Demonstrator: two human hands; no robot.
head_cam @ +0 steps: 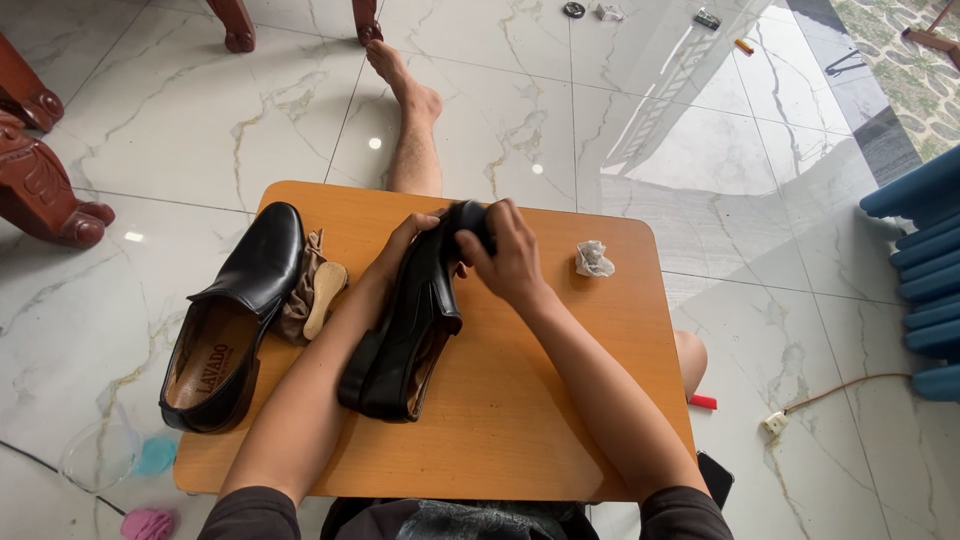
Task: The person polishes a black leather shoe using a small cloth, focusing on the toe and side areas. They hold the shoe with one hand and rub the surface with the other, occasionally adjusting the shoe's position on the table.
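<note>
Fingers of both hands clamp the black shoe [405, 320]; second shoe [232, 320] sits empty.

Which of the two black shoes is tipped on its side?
The black shoe in the hands, at the table's middle: it lies on its side, held by the left hand and right hand. The other shoe rests sole-down at the left edge.

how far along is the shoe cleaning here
Done: nothing clearly; shine is hard to judge. In hand: left hand steadies the black shoe on its side while right hand works at its toe. Left: second shoe sits untouched beside the brush.
</note>
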